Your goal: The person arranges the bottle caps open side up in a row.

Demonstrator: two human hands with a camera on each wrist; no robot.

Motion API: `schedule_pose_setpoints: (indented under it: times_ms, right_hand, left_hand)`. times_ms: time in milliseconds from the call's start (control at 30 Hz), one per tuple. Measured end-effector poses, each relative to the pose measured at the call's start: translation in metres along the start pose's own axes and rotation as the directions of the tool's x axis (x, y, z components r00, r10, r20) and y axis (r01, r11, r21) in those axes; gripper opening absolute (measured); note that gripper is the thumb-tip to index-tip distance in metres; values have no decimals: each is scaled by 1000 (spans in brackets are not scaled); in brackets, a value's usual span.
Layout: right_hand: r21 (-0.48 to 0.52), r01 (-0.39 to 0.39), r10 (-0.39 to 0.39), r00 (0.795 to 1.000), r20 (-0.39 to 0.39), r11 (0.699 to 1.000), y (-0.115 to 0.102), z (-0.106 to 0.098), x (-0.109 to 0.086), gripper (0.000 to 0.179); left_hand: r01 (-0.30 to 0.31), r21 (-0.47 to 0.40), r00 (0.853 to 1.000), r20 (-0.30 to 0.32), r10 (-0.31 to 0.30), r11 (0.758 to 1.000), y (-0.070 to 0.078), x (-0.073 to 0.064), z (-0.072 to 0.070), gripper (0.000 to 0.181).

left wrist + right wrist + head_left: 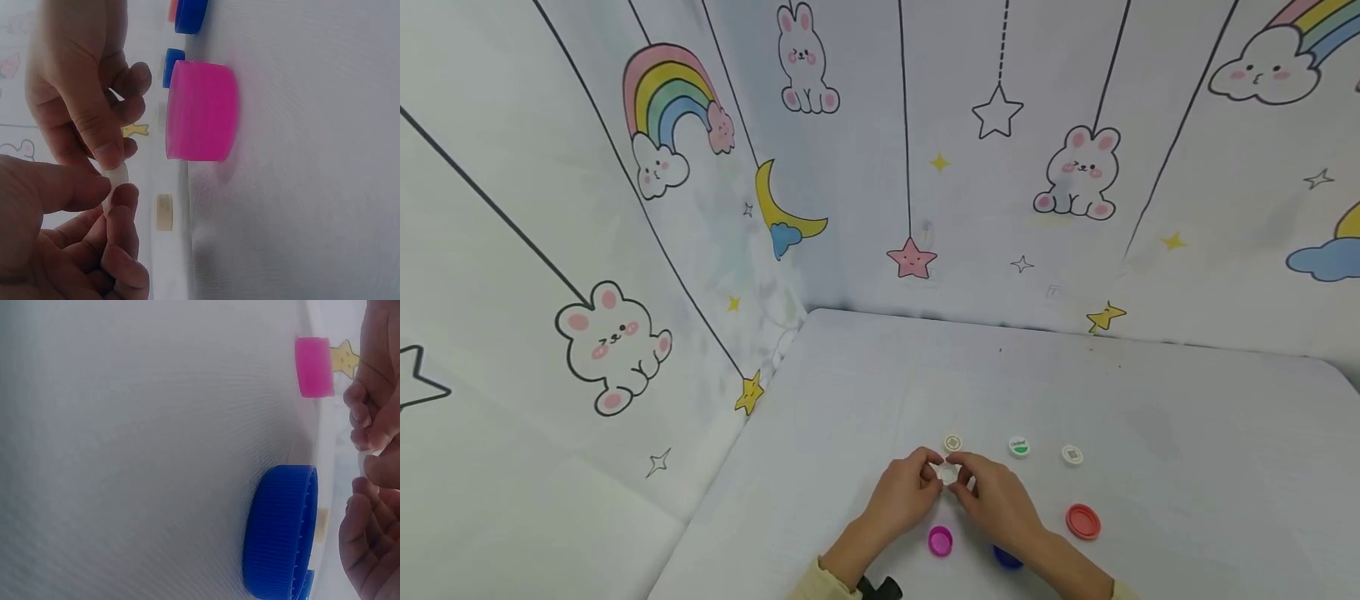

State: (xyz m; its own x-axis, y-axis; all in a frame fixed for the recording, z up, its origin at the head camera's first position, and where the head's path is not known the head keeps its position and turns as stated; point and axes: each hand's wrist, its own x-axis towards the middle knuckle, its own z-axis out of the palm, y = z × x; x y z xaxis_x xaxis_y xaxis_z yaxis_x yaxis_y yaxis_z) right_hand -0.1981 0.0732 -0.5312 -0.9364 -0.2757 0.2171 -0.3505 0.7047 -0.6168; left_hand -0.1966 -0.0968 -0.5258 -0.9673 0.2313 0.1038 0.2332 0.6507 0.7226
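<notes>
Between the fingertips of both hands is a small whitish, translucent bottle cap [948, 474], held just above the white table. My left hand [902, 493] pinches it from the left with thumb and fingers. From the other side my right hand [997, 498] grips its edge. Fingers cover much of the cap in both wrist views. Nearest below the hands lies a magenta cap [940, 541], seen close up in the left wrist view. A ridged blue cap [280, 531] sits under the right forearm, which partly hides it in the head view.
Beyond the hands, a cream cap [952, 442], a white cap with green print [1018, 447] and a white cap with a greyish mark [1072, 455] lie spread in a row. A red cap [1083, 522] is at the right. Cartoon-printed sheets [865, 183] rise behind the table.
</notes>
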Motion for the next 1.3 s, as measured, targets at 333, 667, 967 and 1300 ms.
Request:
schedule_pose_setpoints:
  times_ms: [333,667,967,1300]
  right_hand:
    - [-41,-3,6,998,66,999,0,4,3,32]
    - [-79,31,-23,995,101,996,4,10,1,31]
    - [-86,28,-16,990,139,996,3,12,0,31]
    - [-76,28,-15,987,161,997,3,12,0,30]
  left_hand:
    - [-41,175,999,6,41,984,-2,1,-1,23]
    - [-41,193,999,43,33,980,-7,0,2,22]
    - [-26,198,997,72,12,980,-7,-2,4,22]
    - [-10,202,996,85,-7,979,-4,-3,4,23]
